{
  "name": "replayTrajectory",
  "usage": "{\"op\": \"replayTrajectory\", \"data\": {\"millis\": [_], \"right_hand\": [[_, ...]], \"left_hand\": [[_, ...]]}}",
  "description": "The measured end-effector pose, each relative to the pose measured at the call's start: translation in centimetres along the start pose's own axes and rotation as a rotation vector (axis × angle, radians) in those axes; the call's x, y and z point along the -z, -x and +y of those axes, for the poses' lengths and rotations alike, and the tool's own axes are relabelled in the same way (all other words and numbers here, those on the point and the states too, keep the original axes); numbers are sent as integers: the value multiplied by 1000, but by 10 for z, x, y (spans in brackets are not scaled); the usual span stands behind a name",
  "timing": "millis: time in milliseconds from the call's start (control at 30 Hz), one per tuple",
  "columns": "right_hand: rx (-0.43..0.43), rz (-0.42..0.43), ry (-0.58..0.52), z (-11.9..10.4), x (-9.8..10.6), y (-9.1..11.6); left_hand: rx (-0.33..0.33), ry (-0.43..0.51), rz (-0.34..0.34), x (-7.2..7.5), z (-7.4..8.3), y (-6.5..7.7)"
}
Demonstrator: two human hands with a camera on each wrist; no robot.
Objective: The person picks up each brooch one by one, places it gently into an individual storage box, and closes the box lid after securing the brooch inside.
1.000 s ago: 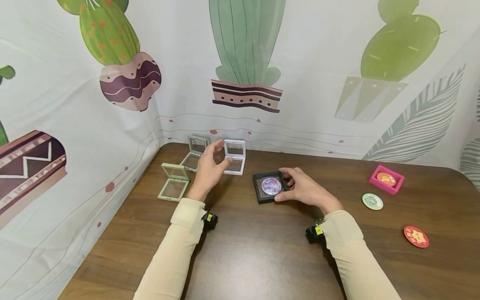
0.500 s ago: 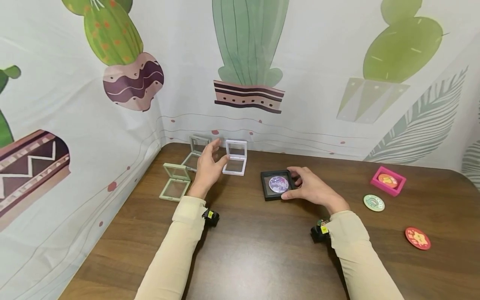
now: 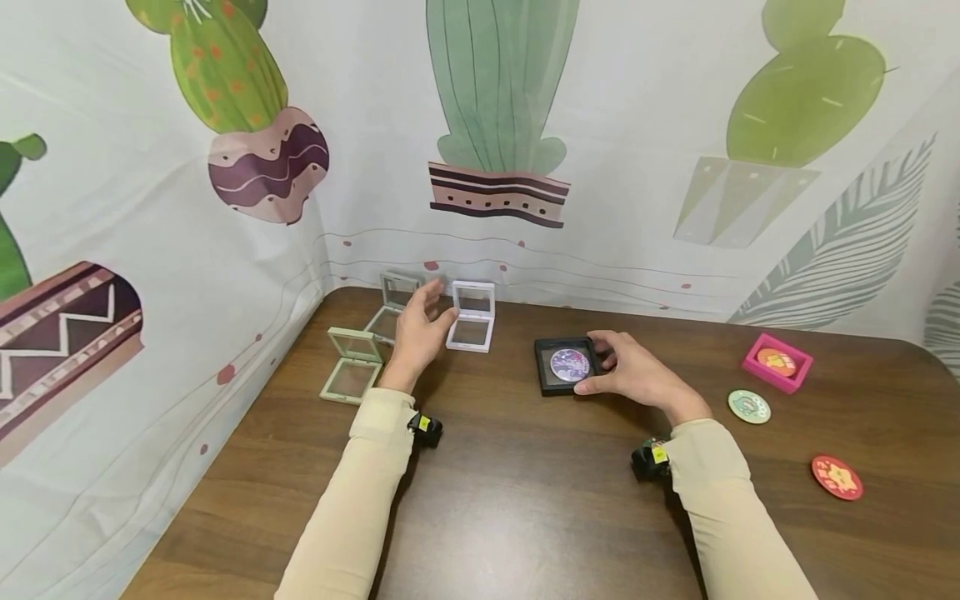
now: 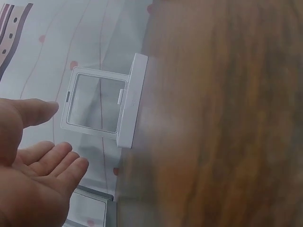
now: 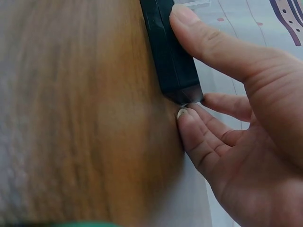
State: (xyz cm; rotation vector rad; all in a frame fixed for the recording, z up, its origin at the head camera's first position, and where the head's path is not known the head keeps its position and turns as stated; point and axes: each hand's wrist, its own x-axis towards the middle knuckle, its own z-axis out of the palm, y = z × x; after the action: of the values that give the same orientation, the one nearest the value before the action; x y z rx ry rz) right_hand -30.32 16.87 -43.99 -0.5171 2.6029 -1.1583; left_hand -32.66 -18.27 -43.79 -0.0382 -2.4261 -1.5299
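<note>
A square black display case (image 3: 543, 371) lies closed on the wooden table, with a round purple badge (image 3: 570, 365) showing behind its clear window. My right hand (image 3: 645, 375) grips the right side of this case, thumb on the near edge and fingers by the far corner; in the right wrist view the thumb (image 5: 208, 42) presses along the black side. My left hand (image 3: 420, 333) hovers with relaxed, spread fingers and touches nothing. Just right of it stands an opened white display case (image 4: 132, 104), its lid upright. Partly behind the left hand is an opened grey case (image 3: 386, 292).
An opened pale green case (image 3: 352, 334) stands at the left. On the right lie a pink case (image 3: 791, 384) with an orange badge (image 3: 776, 361), a green badge (image 3: 748, 407) and a red badge (image 3: 836, 477). A cactus-print cloth (image 3: 622, 125) hangs behind the table.
My right hand has slid the black case to the right across the table, away from the white case. The left hand has stayed nearly in place.
</note>
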Motion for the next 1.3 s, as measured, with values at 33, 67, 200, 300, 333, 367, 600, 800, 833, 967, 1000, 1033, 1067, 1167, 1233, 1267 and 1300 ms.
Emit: {"op": "replayTrajectory", "data": {"millis": [33, 67, 200, 300, 333, 367, 600, 800, 833, 967, 1000, 1033, 1067, 1167, 1233, 1267, 1300], "right_hand": [[-1, 0, 1, 0, 0, 0], [-1, 1, 4, 0, 0, -1], [2, 3, 22, -1, -1, -4], [7, 2, 37, -1, -2, -4], [7, 1, 39, -1, -2, -4], [5, 1, 39, -1, -1, -3], [11, 4, 36, 0, 1, 2], [18, 4, 47, 2, 4, 3], [16, 7, 49, 3, 5, 3], [5, 21, 68, 7, 11, 5], [3, 23, 72, 8, 12, 5], [2, 27, 76, 9, 12, 5], [-1, 31, 78, 10, 13, 6], [-6, 45, 80, 13, 16, 6], [-11, 50, 78, 15, 18, 7], [-13, 52, 75, 16, 19, 8], [-14, 54, 74, 17, 20, 8]], "left_hand": [[6, 4, -1, -1, 0, -1], [11, 10, -4, -2, 0, -2], [24, 37, -12, -5, -1, -5], [28, 45, -15, -7, 0, -6], [29, 46, -16, -7, 1, -6], [31, 47, -16, -8, 1, -7], [23, 39, -19, -9, 2, -11], [41, -4, -27, -11, -3, -15], [46, -9, -28, -11, -4, -16], [54, -23, -27, -12, -6, -18], [55, -26, -25, -13, -6, -18], [58, -28, -24, -13, -7, -19], [59, -31, -23, -13, -7, -19], [66, -39, -23, -14, -8, -20], [67, -42, -23, -14, -9, -22], [66, -40, -21, -14, -9, -22], [66, -37, -19, -15, -9, -22]]}}
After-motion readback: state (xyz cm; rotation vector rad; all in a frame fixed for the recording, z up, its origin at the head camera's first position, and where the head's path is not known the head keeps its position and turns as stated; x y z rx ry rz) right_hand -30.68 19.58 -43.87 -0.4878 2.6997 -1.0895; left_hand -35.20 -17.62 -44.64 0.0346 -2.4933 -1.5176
